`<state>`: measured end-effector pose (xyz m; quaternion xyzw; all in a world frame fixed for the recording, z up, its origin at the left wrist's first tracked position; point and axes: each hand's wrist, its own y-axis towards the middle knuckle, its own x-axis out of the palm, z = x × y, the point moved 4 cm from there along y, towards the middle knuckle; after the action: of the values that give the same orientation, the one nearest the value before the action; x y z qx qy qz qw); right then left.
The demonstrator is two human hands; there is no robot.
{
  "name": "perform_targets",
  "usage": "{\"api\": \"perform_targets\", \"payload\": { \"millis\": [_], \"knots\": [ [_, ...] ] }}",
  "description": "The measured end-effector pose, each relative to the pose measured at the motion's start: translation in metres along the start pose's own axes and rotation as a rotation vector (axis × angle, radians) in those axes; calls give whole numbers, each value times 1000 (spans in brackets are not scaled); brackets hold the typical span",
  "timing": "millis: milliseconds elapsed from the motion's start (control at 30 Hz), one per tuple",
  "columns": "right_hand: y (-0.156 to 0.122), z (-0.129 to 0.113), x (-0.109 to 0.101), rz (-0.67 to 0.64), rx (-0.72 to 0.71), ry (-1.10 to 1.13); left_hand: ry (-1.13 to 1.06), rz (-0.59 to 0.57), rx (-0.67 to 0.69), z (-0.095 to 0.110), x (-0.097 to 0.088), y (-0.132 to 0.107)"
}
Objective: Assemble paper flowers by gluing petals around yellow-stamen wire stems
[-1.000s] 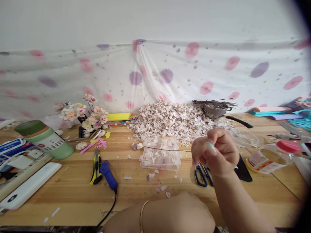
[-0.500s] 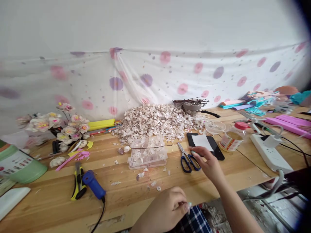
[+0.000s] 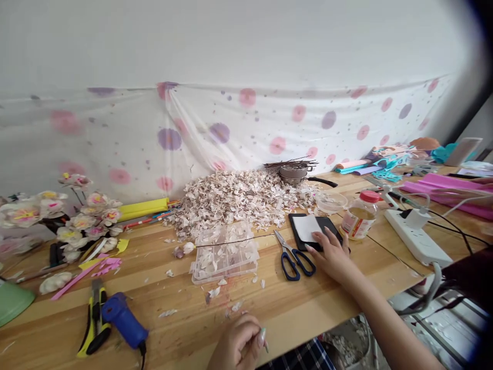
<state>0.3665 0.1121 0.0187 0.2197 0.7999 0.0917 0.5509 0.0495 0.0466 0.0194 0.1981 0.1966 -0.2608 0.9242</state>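
My right hand [image 3: 331, 255] lies flat on a black pad [image 3: 297, 232], its fingers at the edge of a white paper sheet [image 3: 306, 228]. Blue-handled scissors [image 3: 295, 263] sit just left of that hand. My left hand [image 3: 239, 344] is at the table's front edge, its fingertips pinching a tiny pale piece [image 3: 264, 340], perhaps a petal. A thin dark wire [image 3: 231, 241] lies across a clear compartment box [image 3: 224, 255] holding pale petals. Behind the box rises a heap of pale paper petals [image 3: 227, 203].
A blue glue gun [image 3: 123, 319] and yellow-handled pliers [image 3: 93, 321] lie front left, beside paper flowers [image 3: 77, 221]. A red-lidded jar [image 3: 360, 216] and a white power strip [image 3: 418, 244] stand right. A metal pot [image 3: 292, 174] holds twigs behind the heap.
My right hand has let go of the wire, which now lies across the box, and has come down on the black pad. The view has turned right, bringing the pad and power strip into sight.
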Motion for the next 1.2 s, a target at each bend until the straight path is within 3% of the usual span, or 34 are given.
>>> {"api": "perform_targets", "payload": {
  "millis": [200, 367, 500, 633, 800, 967, 1200],
  "knots": [
    [0, -37, 11, -119, -132, -42, -23, -5, 8, -7, 3, -4],
    [-17, -55, 1, -142, -151, -45, -4, -26, 30, -8, 1, -7],
    [-26, -88, -10, -129, -292, 43, 29, -51, 62, -5, -1, -7],
    [-11, -129, -10, -141, -445, 113, 50, -43, 39, 1, -3, -8],
    [24, -167, 10, -232, -515, 21, 95, -19, 6, 11, -6, -9],
    [38, -179, 22, -251, -509, -14, 99, -16, -60, 18, -7, -8],
    [37, -164, 22, -217, -478, 38, -34, 19, -103, 20, -13, -6]
  ]
}}
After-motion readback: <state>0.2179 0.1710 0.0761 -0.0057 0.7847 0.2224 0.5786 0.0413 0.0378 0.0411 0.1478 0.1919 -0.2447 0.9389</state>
